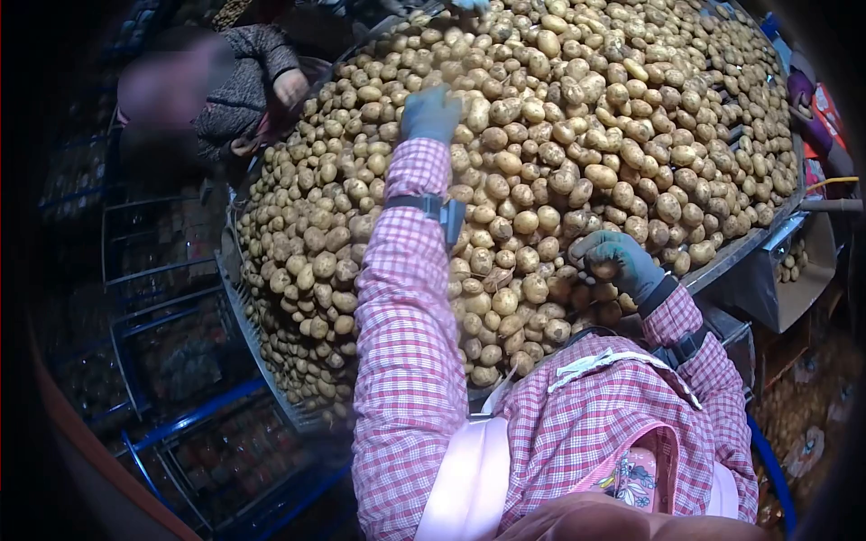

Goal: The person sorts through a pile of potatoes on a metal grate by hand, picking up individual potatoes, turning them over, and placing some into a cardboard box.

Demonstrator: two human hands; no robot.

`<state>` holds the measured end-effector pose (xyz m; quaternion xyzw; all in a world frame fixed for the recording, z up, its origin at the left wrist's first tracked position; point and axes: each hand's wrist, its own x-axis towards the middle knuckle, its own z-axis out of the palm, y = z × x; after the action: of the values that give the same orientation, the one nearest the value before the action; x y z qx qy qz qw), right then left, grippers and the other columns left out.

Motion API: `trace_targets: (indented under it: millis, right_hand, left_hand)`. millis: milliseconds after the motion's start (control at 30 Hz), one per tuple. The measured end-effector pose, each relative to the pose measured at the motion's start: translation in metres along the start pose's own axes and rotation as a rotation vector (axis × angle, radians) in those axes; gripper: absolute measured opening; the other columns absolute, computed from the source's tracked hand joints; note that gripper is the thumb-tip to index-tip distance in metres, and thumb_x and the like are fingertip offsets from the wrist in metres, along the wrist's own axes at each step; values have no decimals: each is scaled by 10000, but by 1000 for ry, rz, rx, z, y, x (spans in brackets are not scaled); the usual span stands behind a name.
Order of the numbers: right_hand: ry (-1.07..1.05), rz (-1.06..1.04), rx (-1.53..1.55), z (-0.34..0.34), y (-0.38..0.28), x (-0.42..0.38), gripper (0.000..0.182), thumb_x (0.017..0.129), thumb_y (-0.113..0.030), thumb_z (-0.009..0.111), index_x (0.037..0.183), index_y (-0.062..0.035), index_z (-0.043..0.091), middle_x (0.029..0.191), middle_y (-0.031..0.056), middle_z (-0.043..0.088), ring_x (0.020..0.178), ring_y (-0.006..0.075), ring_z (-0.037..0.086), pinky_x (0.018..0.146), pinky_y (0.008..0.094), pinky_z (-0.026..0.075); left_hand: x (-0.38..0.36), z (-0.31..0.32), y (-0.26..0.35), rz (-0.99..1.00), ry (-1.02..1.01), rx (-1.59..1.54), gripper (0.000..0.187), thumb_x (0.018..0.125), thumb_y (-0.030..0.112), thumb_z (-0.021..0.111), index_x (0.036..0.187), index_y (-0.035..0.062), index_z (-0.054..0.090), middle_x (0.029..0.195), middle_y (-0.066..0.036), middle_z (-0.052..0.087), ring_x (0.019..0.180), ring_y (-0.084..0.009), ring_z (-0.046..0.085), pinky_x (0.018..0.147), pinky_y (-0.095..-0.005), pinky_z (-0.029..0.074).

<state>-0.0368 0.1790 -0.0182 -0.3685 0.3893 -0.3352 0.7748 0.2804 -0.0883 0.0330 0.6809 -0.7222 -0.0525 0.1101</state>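
A large heap of potatoes (pixel 528 219) fills a wide sorting table in front of me. My left hand (pixel 431 115), in a blue-grey glove, reaches far over the heap and rests back-up on the potatoes. Its fingers look stretched out, though slightly blurred, and what lies under them is hidden. Closer to my body, my right hand (pixel 622 261) wears a grey-green glove. Its fingers curl round a potato (pixel 604 269), low over the near edge of the heap.
The table's metal rim (pixel 753 242) runs along the right. Beyond it stands an open box (pixel 812 279) with some potatoes. Blue-framed crates (pixel 194 410) stand at left. A person's bare hand (pixel 290 87) is at upper left, a gloved hand (pixel 469 5) at the far edge, a purple sleeve (pixel 800 95) at right.
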Motion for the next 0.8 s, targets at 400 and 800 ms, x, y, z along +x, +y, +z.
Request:
trace_targets:
  millis: [400,800]
  right_hand:
    - [-85,-180,-370,-6,-32,-24,359,1006,-169,518,1300,-22,663,1239,82,680,1114,177,632,990,331,500]
    - [-69,194,508,-34,-38,-66,488,1099,-395,446,1332,1,611,866,47,671,630,148,654,564,255,544]
  left_hand:
    - [-36,0,72,109,-348,197,617,879,216,601,1491,216,527,1549,-145,480,1377,-327,509,1182,-384,380]
    - [-148,-22,141,-366,-592,-1542,422,1051,251,441,1357,21,619,1104,-63,735,900,-144,713,612,-205,558]
